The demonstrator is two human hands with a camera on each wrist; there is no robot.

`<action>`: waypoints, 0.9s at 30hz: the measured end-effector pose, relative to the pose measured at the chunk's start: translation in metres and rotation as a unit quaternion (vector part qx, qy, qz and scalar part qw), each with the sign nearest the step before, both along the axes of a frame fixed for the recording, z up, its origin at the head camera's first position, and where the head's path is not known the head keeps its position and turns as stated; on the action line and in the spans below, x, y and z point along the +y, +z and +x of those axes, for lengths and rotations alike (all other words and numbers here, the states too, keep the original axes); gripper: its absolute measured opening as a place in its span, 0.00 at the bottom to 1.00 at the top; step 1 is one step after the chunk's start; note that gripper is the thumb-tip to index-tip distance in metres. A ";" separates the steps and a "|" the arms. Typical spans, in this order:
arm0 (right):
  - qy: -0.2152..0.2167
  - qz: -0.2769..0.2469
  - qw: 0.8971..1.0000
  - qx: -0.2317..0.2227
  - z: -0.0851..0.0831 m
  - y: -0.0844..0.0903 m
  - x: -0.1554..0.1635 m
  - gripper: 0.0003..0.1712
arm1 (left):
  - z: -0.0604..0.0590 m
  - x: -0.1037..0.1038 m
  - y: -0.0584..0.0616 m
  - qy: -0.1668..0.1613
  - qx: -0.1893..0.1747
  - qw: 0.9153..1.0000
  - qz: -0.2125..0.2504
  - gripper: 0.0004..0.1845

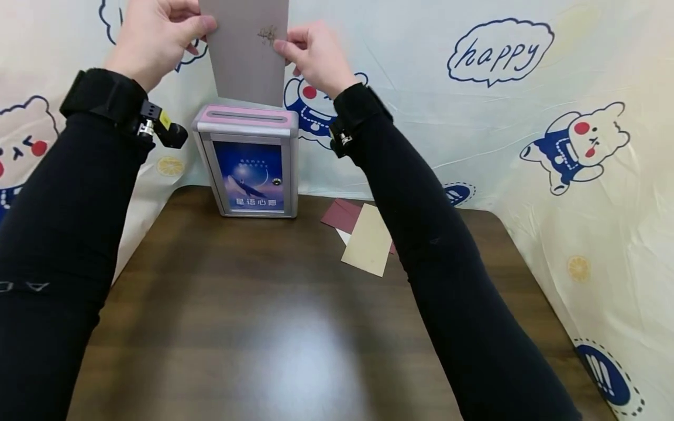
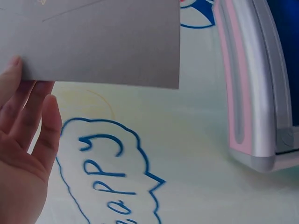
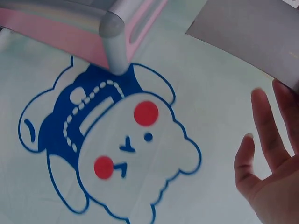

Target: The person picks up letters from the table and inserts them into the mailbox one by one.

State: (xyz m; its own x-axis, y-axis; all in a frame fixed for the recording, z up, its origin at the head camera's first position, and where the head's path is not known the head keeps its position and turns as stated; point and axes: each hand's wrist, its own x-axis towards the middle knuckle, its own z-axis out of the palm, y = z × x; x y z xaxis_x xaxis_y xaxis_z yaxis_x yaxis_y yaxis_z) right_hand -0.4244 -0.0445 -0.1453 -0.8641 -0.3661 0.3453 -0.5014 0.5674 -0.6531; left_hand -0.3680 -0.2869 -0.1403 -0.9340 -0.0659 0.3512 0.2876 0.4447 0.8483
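Observation:
Above the box a grey envelope (image 1: pixel 244 58) with a small gold mark hangs upright, its top beyond the head view. My left hand (image 1: pixel 158 41) pinches its left edge between thumb and fingers. On the opposite edge my right hand (image 1: pixel 318 58) grips with the thumb in front. The envelope's lower edge is just above the silver suggestion box (image 1: pixel 205 169), which has a pink top with a long slot and a blue front door. In the left wrist view the envelope (image 2: pixel 107 46) stands apart from the box (image 2: pixel 261 93); the right wrist view also shows a gap.
Right of the box, a dark red envelope (image 1: pixel 342 215) and a cream envelope (image 1: pixel 368 240) overlap on the brown wooden table (image 1: pixel 237 304), with a white corner between them. A printed cloth (image 1: pixel 411 134) with cartoon bears hangs behind the table and along its sides.

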 end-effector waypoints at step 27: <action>-0.054 0.098 0.991 -0.071 -0.012 -0.078 -0.021 0.17 | -0.029 -0.015 -0.086 0.040 -0.067 0.987 -0.139 0.23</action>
State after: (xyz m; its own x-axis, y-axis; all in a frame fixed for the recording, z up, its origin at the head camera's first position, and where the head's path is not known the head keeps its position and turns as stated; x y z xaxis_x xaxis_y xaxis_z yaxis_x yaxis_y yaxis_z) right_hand -0.4361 -0.0654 -0.2232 -0.9368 -0.3168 0.1482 -0.3413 0.7354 -0.5854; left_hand -0.3971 -0.3023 -0.2264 -0.9689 -0.0597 0.2402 0.1361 0.6819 0.7187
